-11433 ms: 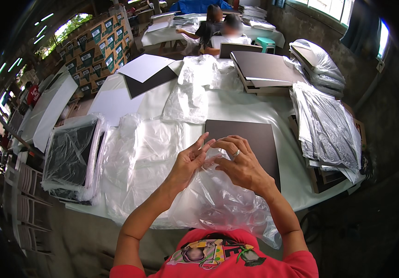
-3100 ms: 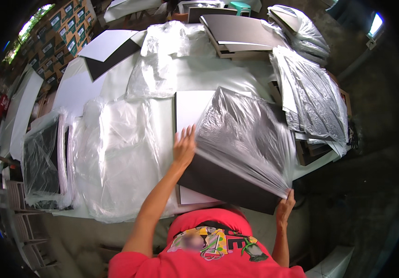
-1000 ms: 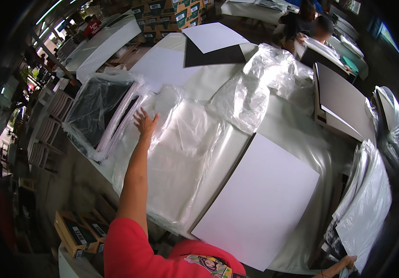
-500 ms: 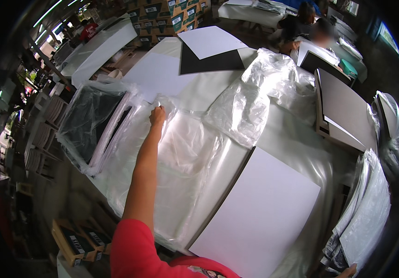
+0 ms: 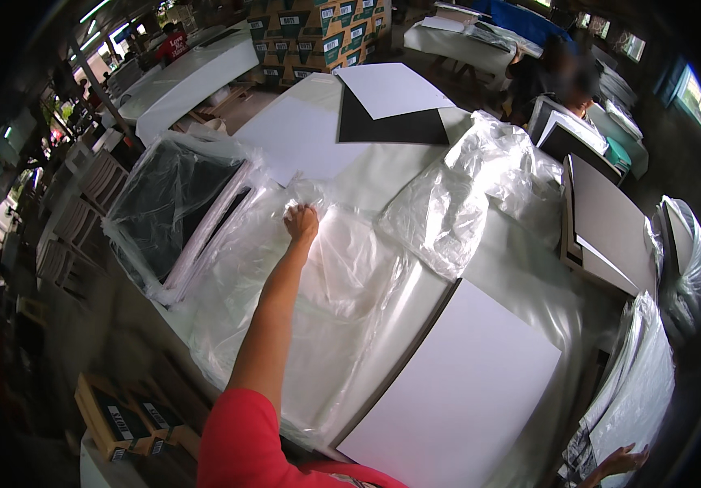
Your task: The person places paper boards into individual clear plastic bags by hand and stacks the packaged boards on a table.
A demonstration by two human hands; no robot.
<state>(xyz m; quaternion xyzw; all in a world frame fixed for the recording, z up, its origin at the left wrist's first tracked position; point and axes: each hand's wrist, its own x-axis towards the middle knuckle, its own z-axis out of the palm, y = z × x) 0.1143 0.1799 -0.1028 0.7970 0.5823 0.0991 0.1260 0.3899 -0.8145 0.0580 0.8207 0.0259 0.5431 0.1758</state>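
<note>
Left hand [image 5: 302,221] is reaching out over the surface [image 5: 521,272] and is bearing down near the far edge of the clear plastic film [image 5: 342,293]. Its fingers are bunching close together, so the grip is looking narrow; cannot tell whether any film is caught between them. Right hand [image 5: 623,462] is hanging at the lower right with its grip loose and fingers apart, at the near end of the film-covered stack [image 5: 631,390]; touching or just beside, cannot tell.

The film is lying spread in overlapping layers between the wrapped dark panels [image 5: 176,203] on the left and the white panel [image 5: 456,390] on the right. It is wrinkling and shining all over. Judging by that: very light, limp, slippery, probably clinging to its neighbour and tearing if yanked. Best hold is seeming to be a fingertip pinch on one layer at the far edge, near where the left hand is resting.

The white panel is lying flat, a dark edge showing along its left. Likely stiff and fairly light, its corners prone to denting; opposite edges are offering the safest hold.
</note>
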